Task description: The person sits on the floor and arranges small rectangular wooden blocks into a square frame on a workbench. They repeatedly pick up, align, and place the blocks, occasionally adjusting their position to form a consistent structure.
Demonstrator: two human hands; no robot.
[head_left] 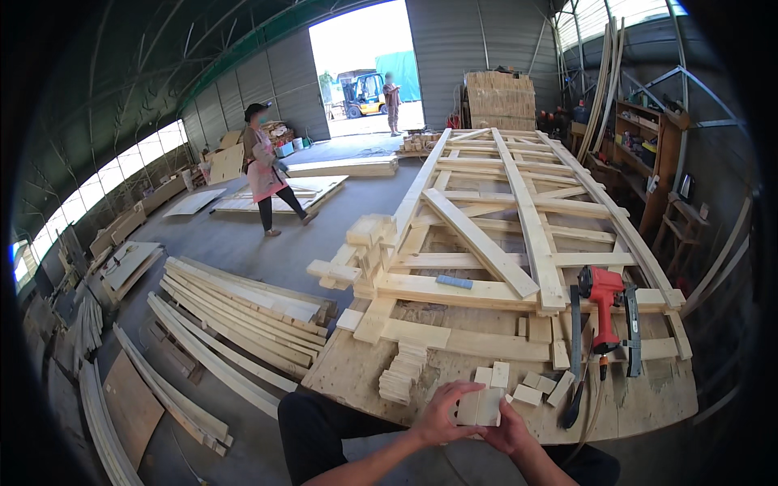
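Note:
Near the front edge of the wooden workbench [640, 405], my left hand [442, 415] and my right hand [512, 431] grip small wooden blocks [480, 407] set side by side. Fingers and thumbs close on them from both sides. Several loose wooden blocks [531, 394] lie just beyond my right hand. A row of similar pieces [403, 374] is stacked beyond my left hand. Farther right, a red nail gun [602, 304] with a hose rests against a large slatted timber frame [527, 243]. A black-handled tool [572, 407] lies near the hose.
A blue strip [454, 282] sits on the frame's near rail. Long boards [243, 316] are piled on the floor at left. A person in a pink apron [263, 174] walks beyond them. Another person [392, 101] and a forklift [362, 95] are by the doorway. Wooden shelves [644, 154] stand at right.

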